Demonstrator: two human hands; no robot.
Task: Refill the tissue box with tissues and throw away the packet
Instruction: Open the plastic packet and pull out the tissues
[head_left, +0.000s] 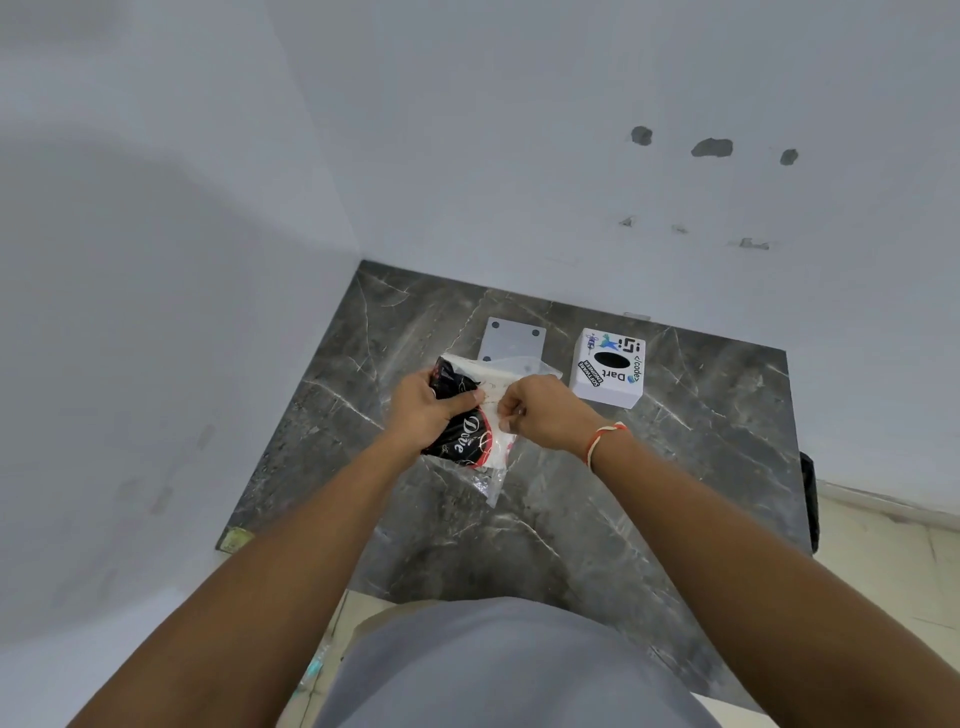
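A tissue packet (470, 434), black and red with clear plastic and white tissues inside, is held above the dark marble table (675, 467). My left hand (423, 410) grips its black end. My right hand (540, 410) pinches the clear plastic at its middle. The white cube tissue box (609, 367), covered in stickers, stands on the table just right of my hands, its dark oval opening facing up. A flat white base plate (511, 338) with dark dots at its corners lies behind the packet, partly hidden by it.
White walls close off the table at the left and back. A dark object (809, 499) hangs at the table's right edge. Pale floor tiles (883, 571) show to the right, and a yellow-green scrap (236, 538) sits at the table's left corner.
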